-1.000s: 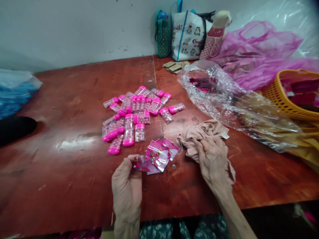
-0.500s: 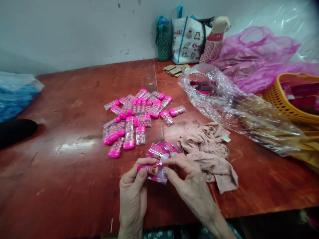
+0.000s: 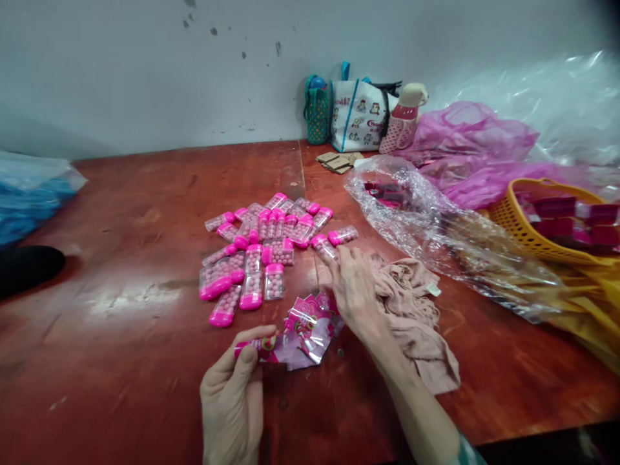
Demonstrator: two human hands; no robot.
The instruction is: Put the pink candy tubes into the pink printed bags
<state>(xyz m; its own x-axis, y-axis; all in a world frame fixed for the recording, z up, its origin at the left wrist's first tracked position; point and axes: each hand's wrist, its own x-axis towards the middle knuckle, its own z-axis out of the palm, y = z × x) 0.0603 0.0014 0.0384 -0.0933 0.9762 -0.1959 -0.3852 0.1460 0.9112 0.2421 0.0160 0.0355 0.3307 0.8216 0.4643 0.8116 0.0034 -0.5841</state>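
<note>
Pink-capped vials (image 3: 264, 248), roughly thirty, centre frame. Left hand (image 3: 232, 400) pinches one sachet (image 3: 264, 349); right hand (image 3: 353, 287) fingers loosely spread, touching one vial (image 3: 323, 246).

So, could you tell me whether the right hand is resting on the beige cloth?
No, the right hand reaches past the beige cloth to a pink-capped vial at the pile's edge.

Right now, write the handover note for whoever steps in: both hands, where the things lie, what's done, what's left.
Left hand: pinches one pink sachet at the near edge.
Right hand: fingertips on a pink-capped vial at the pile's right edge; grip not clear.
Vial pile lies mid-table; loose sachets lie just before it, beige cloth to their right.
Done: no vial shows inside a sachet.
Left: the whole pile.
</note>
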